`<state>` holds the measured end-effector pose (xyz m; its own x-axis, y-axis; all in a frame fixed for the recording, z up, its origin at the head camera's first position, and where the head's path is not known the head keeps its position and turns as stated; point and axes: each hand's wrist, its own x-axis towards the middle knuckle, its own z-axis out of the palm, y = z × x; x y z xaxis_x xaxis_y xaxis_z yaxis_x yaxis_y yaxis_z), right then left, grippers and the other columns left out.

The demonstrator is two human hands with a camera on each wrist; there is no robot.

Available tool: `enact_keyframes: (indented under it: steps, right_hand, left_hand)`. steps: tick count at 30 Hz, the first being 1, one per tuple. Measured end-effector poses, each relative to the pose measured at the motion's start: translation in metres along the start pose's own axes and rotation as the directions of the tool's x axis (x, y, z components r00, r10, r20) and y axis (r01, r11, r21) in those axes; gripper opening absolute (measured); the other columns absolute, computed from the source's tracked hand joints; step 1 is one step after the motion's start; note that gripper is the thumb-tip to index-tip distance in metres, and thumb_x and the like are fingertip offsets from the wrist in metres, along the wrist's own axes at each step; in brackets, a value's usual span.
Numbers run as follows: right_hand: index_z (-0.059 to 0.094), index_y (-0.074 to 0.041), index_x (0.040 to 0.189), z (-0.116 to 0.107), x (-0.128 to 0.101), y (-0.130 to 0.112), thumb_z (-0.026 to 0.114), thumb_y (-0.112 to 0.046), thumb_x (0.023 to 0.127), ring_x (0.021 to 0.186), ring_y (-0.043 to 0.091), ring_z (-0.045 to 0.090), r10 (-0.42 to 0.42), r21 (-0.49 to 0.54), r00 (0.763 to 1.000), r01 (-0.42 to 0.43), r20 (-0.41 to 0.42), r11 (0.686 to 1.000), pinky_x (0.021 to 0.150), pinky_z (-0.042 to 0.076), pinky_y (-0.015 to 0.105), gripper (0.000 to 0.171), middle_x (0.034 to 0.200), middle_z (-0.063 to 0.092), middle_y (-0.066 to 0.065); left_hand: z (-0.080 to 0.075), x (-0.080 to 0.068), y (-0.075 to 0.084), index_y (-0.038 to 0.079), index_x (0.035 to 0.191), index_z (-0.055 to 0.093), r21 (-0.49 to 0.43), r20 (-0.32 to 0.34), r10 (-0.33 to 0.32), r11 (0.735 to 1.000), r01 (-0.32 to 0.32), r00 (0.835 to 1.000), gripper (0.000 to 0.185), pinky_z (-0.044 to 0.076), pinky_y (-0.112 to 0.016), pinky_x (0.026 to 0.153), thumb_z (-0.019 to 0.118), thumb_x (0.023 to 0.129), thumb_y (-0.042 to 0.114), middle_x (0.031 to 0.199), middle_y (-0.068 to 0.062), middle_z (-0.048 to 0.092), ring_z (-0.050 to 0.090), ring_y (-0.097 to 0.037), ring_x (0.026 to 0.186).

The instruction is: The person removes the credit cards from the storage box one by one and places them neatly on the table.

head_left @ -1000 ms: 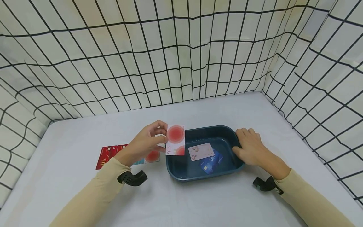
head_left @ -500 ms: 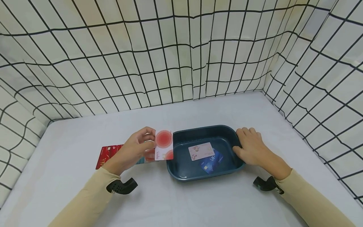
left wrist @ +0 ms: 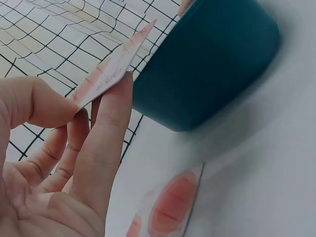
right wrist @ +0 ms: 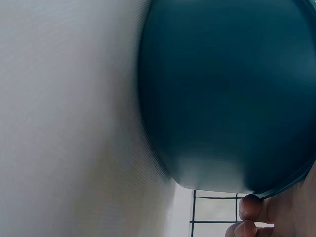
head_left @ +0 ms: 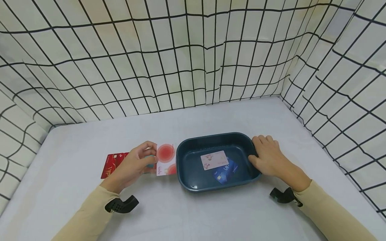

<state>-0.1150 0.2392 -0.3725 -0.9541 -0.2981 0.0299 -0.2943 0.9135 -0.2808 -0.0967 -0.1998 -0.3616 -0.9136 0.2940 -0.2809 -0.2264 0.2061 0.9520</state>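
White table (head_left: 211,214), plain cloth surface, boxed in on three sides by cream fabric walls (head_left: 193,60) with a black grid print. Dark blue tub (head_left: 193,182) sits mid-table, about centre of the head view; inside it a pale pink card (head_left: 214,160) lies flat over a blue card (head_left: 225,171), which pokes out at the pink card's 4 o'clock. Left hand (head_left: 132,165) is at the tub's 9 o'clock, just outside the rim, fingers curled, pinching a white card with red circles (head_left: 166,160) between thumb and fingertips; card is off the table and tilted, its near edge close to the tub wall but whether they touch I cannot tell. Left wrist view confirms the pinch: thumb on one face, fingers (left wrist: 106,133) on the other, card edge-on beside the tub's outer wall. Under that hand another red-circle card (left wrist: 170,207) lies flat on the table. Red cards (head_left: 113,164) lie flat at the left hand's 9 o'clock, partly hidden by it. Right hand (head_left: 268,157) is at the tub's 3 o'clock, fingers wrapped over the rim, gripping that end; right wrist view shows fingertips (right wrist: 252,210) under the rim lip.
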Motion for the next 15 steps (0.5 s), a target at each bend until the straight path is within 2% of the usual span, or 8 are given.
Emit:
enact_keyframes:
  steps: [7,15]
  right_hand:
    - [0.054,0.000,0.113,0.000,0.000,0.001,0.057,-0.024,0.088,0.092,0.031,0.040,0.004,0.000,1.000,-0.004,0.012,1.000,0.075,0.027,0.040,0.035,0.103,0.056,0.016]
    - [0.054,0.000,0.114,-0.001,0.000,0.000,0.057,-0.024,0.089,0.093,0.031,0.041,0.003,-0.001,1.000,-0.003,0.019,1.000,0.075,0.028,0.041,0.035,0.103,0.056,0.015]
  left_hand:
    - [-0.005,-0.008,-0.012,0.011,0.125,0.047,-0.008,0.005,-0.024,1.000,0.024,1.000,0.029,0.063,-0.034,0.086,0.061,0.100,0.010,0.107,0.005,0.064,0.063,-0.019,0.105]
    - [-0.009,-0.014,-0.024,0.008,0.129,0.045,-0.009,-0.002,-0.088,0.996,0.088,0.996,0.035,0.064,-0.037,0.088,0.063,0.100,0.013,0.115,-0.002,0.061,0.064,-0.021,0.109]
